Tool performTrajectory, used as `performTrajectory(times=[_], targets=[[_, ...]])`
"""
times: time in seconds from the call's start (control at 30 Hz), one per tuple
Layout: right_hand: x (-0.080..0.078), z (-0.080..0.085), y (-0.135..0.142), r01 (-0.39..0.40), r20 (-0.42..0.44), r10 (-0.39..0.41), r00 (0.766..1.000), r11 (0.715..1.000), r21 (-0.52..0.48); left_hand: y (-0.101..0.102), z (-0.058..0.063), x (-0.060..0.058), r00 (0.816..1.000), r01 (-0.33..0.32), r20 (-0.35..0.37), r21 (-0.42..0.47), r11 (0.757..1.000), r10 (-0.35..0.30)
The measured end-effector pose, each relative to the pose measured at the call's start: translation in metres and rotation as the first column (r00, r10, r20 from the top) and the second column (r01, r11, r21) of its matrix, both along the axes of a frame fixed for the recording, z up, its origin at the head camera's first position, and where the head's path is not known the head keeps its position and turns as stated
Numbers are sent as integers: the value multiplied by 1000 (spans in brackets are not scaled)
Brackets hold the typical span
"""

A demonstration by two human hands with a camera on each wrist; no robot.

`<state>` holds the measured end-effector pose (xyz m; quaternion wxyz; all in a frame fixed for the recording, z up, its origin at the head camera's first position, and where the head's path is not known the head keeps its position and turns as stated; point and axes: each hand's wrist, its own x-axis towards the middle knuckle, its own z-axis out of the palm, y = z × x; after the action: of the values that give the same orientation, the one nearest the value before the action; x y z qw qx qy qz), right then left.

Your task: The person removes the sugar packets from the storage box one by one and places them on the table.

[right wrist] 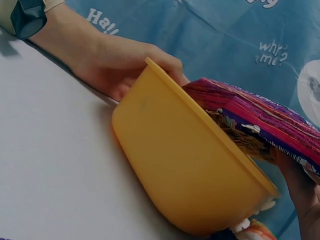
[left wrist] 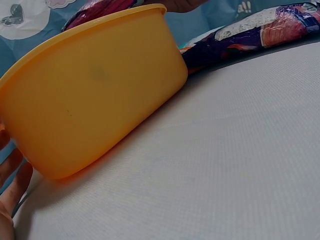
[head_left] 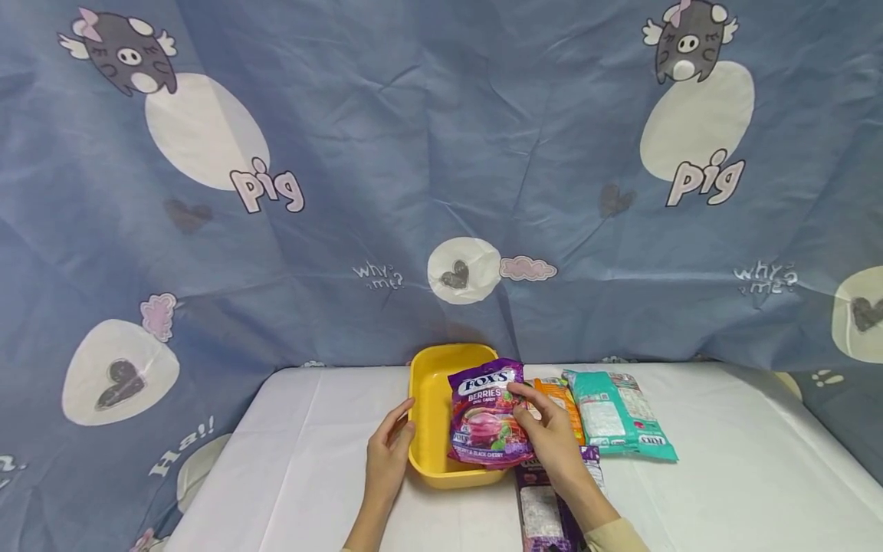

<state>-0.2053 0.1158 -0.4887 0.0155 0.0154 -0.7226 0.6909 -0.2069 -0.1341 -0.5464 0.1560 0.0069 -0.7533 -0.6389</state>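
My right hand (head_left: 555, 441) grips a purple Fox's Berries candy bag (head_left: 486, 418), with fingers on its printed front; the right wrist view shows part of the hand beneath the bag (right wrist: 260, 125). The bag is tilted over the right side of a yellow plastic basin (head_left: 431, 406). My left hand (head_left: 388, 452) rests its fingers against the basin's left side, near the rim. In the left wrist view, these fingers (left wrist: 15, 182) touch the outer wall of the basin (left wrist: 95, 95).
Right of the basin lie an orange packet (head_left: 562, 399), a teal packet (head_left: 610, 433) and a dark purple packet (head_left: 541, 510), the last partly under my right forearm. A white cloth (head_left: 310, 452) covers the table. Behind it hangs a blue printed curtain (head_left: 386, 192).
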Motion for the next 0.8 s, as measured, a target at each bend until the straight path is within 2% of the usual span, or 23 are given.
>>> performTrajectory(times=[0.17, 0.37, 0.6, 0.8], targets=[[0, 4, 6, -11, -9, 12, 1000, 1000, 22, 0, 0, -1, 1000, 2, -16, 10, 1000, -2], [3, 7, 15, -11, 45, 9, 999, 999, 53, 1, 1, 1, 1000, 11, 29, 32, 999, -12], [6, 9, 22, -28, 62, 27, 998, 999, 17, -2, 0, 1, 999, 34, 34, 32, 999, -35], [8, 9, 28, -44, 56, 45, 997, 999, -21, 0, 21, 11, 998, 61, 15, 20, 998, -61]])
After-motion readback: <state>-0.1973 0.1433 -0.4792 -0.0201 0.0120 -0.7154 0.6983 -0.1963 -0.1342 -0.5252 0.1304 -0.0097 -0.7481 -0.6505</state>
